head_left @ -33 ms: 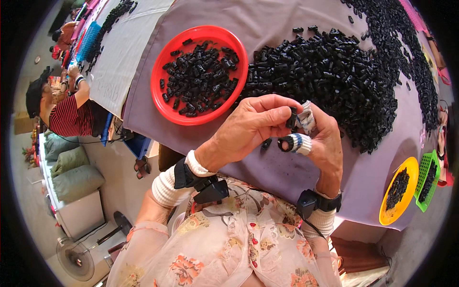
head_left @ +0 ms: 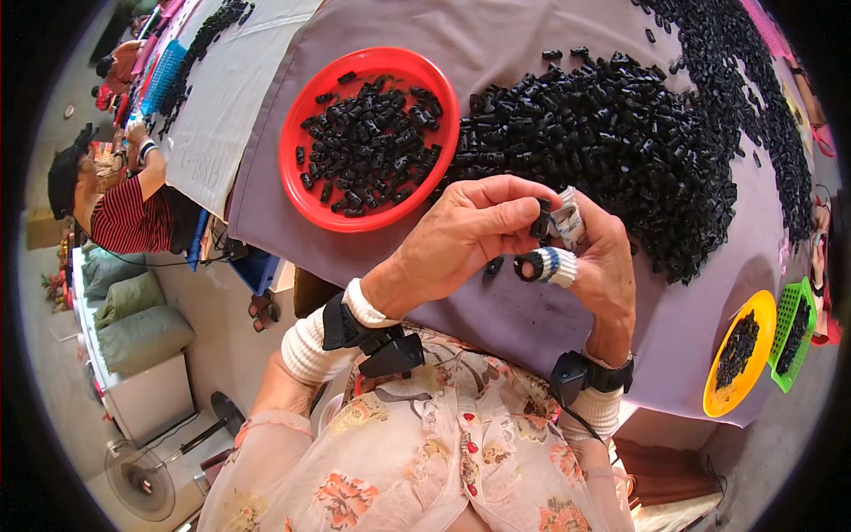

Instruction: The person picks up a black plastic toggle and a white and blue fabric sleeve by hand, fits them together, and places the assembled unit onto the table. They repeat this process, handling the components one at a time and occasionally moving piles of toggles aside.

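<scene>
A small black plastic part [head_left: 539,222] is pinched between the thumb and fingers of my left hand [head_left: 461,226], above the near part of the cloth. My right hand [head_left: 603,266] curls in from the other side. Its wrapped forefinger meets the part, while the thumb, in a white and blue wrap with a dark tip, stays a little below. The undersides of the fingers are hidden. Beyond my hands spreads a big heap of black plastic parts [head_left: 612,151]. To the left, a round red tray [head_left: 295,191] holds many similar pieces. One loose piece [head_left: 494,266] lies beneath my hands.
Mauve cloth [head_left: 390,262] covers the table. At the right edge are a yellow tray [head_left: 764,332] and a green basket [head_left: 784,377], both with black parts. A person in a striped shirt [head_left: 133,213] works at the left. A fan [head_left: 140,479] stands on the lower left.
</scene>
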A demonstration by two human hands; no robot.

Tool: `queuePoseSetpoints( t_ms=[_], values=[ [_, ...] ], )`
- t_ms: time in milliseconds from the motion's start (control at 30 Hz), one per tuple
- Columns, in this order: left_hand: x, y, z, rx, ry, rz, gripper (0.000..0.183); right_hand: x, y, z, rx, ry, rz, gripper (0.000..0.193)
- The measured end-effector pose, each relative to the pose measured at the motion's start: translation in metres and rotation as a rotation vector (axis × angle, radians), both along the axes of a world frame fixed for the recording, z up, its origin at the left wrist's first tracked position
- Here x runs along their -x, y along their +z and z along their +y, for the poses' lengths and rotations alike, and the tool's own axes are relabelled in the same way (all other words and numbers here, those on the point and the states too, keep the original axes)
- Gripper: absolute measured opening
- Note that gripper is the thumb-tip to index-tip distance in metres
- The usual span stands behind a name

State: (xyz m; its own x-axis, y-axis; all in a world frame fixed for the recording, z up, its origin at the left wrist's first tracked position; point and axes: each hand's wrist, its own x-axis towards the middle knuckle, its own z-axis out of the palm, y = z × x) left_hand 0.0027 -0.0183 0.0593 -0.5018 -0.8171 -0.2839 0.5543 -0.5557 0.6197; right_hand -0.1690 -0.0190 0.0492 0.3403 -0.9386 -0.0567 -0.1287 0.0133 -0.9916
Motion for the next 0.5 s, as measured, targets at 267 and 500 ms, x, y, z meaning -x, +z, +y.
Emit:
queuePoseSetpoints(
  t_ms=[267,500],
  values=[
    [0.0000,-0.0006,0.0004,-0.008,-0.015,-0.070,0.024,0.0004,-0.0006,-0.0008,0.058,0.008,0.083,0.045],
    [-0.0006,0.0020,0.0004,-0.012,-0.024,-0.066,0.024,-0.0011,-0.0045,0.0006,0.070,0.020,0.074,0.045]
  ],
)
